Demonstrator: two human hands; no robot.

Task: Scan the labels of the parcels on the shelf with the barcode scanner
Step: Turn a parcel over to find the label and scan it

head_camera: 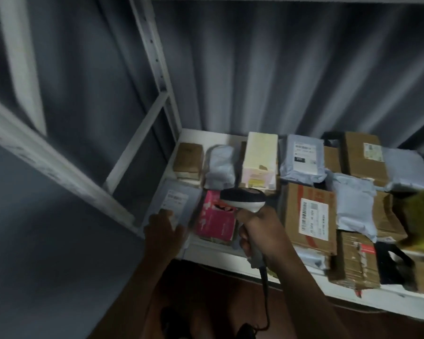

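At the shelf's [206, 248] left end, the left hand [164, 232] rests relaxed fingers on the grey mailer [179, 201] while the right hand [260, 231], fingers wrapped around the barcode scanner [242, 199], must next aim at its label [176, 199].

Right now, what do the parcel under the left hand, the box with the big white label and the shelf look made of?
Parcel under the left hand: looks like a grey plastic mailer, smooth and flat, faint sheen.
Labelled box: brown cardboard, matte, with red print or tape.
Shelf: probably white-painted metal, judging by the punched holes in its upright; the board itself could be something else.
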